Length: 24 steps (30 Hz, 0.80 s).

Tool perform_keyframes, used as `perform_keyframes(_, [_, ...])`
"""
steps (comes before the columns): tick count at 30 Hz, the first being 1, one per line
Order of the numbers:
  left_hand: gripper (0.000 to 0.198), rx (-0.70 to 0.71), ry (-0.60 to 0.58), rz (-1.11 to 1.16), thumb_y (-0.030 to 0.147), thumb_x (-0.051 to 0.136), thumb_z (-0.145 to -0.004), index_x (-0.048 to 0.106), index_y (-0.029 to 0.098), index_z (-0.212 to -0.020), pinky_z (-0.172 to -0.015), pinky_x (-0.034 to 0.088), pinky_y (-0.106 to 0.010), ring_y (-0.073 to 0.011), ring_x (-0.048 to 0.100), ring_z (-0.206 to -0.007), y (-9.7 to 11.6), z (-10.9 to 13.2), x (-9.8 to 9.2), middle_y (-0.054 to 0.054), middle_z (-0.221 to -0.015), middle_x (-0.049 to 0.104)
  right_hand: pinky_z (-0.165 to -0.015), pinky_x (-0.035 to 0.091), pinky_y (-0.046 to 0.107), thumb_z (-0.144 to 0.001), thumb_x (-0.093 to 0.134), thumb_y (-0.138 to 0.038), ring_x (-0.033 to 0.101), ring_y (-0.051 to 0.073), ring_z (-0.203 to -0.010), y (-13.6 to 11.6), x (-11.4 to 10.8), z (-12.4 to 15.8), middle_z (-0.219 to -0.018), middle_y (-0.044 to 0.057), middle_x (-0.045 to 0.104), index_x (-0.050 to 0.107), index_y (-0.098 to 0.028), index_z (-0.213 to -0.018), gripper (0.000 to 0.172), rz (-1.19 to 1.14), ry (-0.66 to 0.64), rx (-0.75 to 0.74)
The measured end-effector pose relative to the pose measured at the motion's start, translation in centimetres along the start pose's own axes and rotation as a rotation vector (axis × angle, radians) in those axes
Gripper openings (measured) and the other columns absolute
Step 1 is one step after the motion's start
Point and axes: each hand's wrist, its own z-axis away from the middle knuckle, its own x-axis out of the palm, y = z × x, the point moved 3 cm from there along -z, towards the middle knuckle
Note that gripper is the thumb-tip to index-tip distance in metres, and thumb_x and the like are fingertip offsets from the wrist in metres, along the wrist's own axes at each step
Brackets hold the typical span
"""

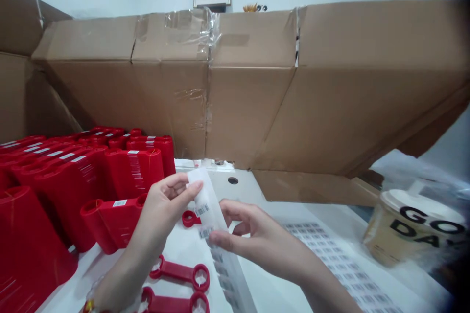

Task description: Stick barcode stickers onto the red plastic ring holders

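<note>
**Q:** What are your hands on?

**A:** Both on a strip of barcode labels (207,200). My left hand (161,210) has it up high, pinched between thumb and bent fingers, wrist low and forearm coming in from the bottom left. Bracelet (88,306) on that wrist.

**Q:** Right hand?

**A:** My right hand (249,237) comes in from the bottom right, palm down, fingers curved. Thumb tip is at the strip's lower part, other fingers just beside its edge. Touching, yes, but can't tell if it's a real grip.

**Q:** Where's the strip?

**A:** Between my hands, over the white bench (249,193), hanging down toward the front edge, and its lower end runs out of view.

**Q:** What's around?

**A:** Red plastic pieces with ring ends (179,274) lie flat under my left hand. A small red ring (190,218) sits just behind the strip. Rows of bigger red plastic parts (132,173) stand along the left side of the bench, white labels on them. A sheet of barcode labels (341,269) lies toward the right edge, by a paper cup (411,225). A big cardboard box (249,98) stands behind the bench.
</note>
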Motion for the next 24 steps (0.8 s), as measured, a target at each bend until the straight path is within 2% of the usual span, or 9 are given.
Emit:
perform_keyframes(3, [0.031, 0.033, 0.071, 0.018, 0.041, 0.081, -0.079, 0.070, 0.014, -0.088, -0.057, 0.051, -0.016, -0.0107, 0.063, -0.066, 0.5, 0.0, -0.6, -0.003, -0.078, 0.069, -0.066, 0.044, 0.023, -0.091, 0.069, -0.047, 0.057, 0.013, -0.078, -0.5, -0.1, 0.3, -0.089, 0.002, 0.066, 0.074, -0.019, -0.095, 0.029, 0.007, -0.023, 0.007])
perform_keyframes(6, [0.028, 0.053, 0.118, 0.033, 0.039, 0.082, -0.078, 0.069, 0.015, -0.087, -0.063, 0.054, -0.015, -0.0104, 0.065, -0.070, 1.2, 0.0, -1.0, -0.001, -0.078, 0.068, -0.070, 0.048, 0.024, -0.091, 0.069, -0.046, 0.062, 0.014, -0.081, -0.3, -0.5, 0.3, -0.092, 0.003, 0.071, 0.074, -0.018, -0.093, 0.028, -0.075, 0.001, 0.032])
perform_keyframes(10, [0.024, 0.067, 0.124, 0.056, 0.034, 0.081, -0.079, 0.067, 0.014, -0.079, -0.062, 0.053, -0.012, -0.0064, 0.060, -0.064, 1.8, -0.2, -1.2, 0.001, -0.071, 0.063, -0.072, 0.050, 0.025, -0.082, 0.078, -0.044, 0.064, 0.016, -0.082, 0.2, -0.6, -0.3, -0.092, 0.004, 0.072, 0.071, -0.017, -0.090, 0.029, -0.213, -0.018, 0.047])
perform_keyframes(14, [0.023, 0.080, 0.027, 0.072, 0.034, 0.079, -0.082, 0.069, 0.014, -0.086, -0.070, 0.056, -0.017, -0.0095, 0.065, -0.071, 1.2, -0.7, -1.3, -0.002, -0.082, 0.068, -0.064, 0.044, 0.023, -0.080, 0.079, -0.047, 0.059, 0.012, -0.074, 0.6, -0.9, -0.7, -0.082, 0.002, 0.067, 0.065, -0.016, -0.084, 0.034, -0.205, -0.018, 0.054])
perform_keyframes(16, [0.033, 0.077, -0.093, 0.043, 0.040, 0.077, -0.085, 0.069, 0.015, -0.106, -0.081, 0.058, -0.023, -0.0158, 0.069, -0.089, 0.9, -0.9, -1.3, -0.007, -0.103, 0.071, -0.060, 0.040, 0.022, -0.082, 0.078, -0.047, 0.054, 0.010, -0.069, 0.7, -1.4, -0.5, -0.076, 0.001, 0.063, 0.064, -0.015, -0.082, 0.034, -0.124, 0.001, 0.053])
perform_keyframes(18, [0.047, 0.115, -0.214, -0.014, 0.047, 0.071, -0.088, 0.063, 0.018, -0.124, -0.093, 0.057, -0.030, -0.0225, 0.065, -0.113, 0.8, -0.9, -1.4, -0.011, -0.126, 0.065, -0.062, 0.041, 0.023, -0.085, 0.075, -0.045, 0.053, 0.010, -0.069, 0.5, -2.3, 0.0, -0.075, 0.000, 0.060, 0.064, -0.015, -0.081, 0.032, 0.001, 0.056, 0.029])
perform_keyframes(21, [0.048, 0.252, -0.293, -0.360, 0.048, 0.063, -0.093, 0.054, 0.025, -0.135, -0.107, 0.049, -0.033, -0.0234, 0.051, -0.134, 0.9, -0.7, -1.9, -0.008, -0.141, 0.054, -0.072, 0.049, 0.027, -0.091, 0.067, -0.046, 0.062, 0.015, -0.082, -0.6, -4.2, 1.6, -0.089, 0.003, 0.066, 0.068, -0.016, -0.088, 0.030, 0.133, 0.188, -0.037])
perform_keyframes(22, [0.045, 0.271, -0.329, -0.558, 0.046, 0.060, -0.095, 0.053, 0.026, -0.135, -0.108, 0.047, -0.031, -0.0220, 0.051, -0.133, 0.7, -0.7, -2.1, -0.007, -0.141, 0.054, -0.073, 0.050, 0.028, -0.092, 0.065, -0.047, 0.064, 0.017, -0.086, -1.0, -5.0, 2.3, -0.094, 0.005, 0.069, 0.069, -0.017, -0.091, 0.031, 0.148, 0.238, -0.050])
perform_keyframes(24, [0.034, 0.203, -0.465, -0.945, 0.038, 0.054, -0.097, 0.057, 0.027, -0.129, -0.102, 0.047, -0.029, -0.0202, 0.057, -0.122, -0.7, -0.6, -2.4, -0.005, -0.133, 0.059, -0.070, 0.052, 0.029, -0.092, 0.066, -0.048, 0.067, 0.019, -0.087, -2.0, -6.5, 4.1, -0.096, 0.006, 0.071, 0.070, -0.017, -0.095, 0.032, 0.171, 0.344, -0.064])
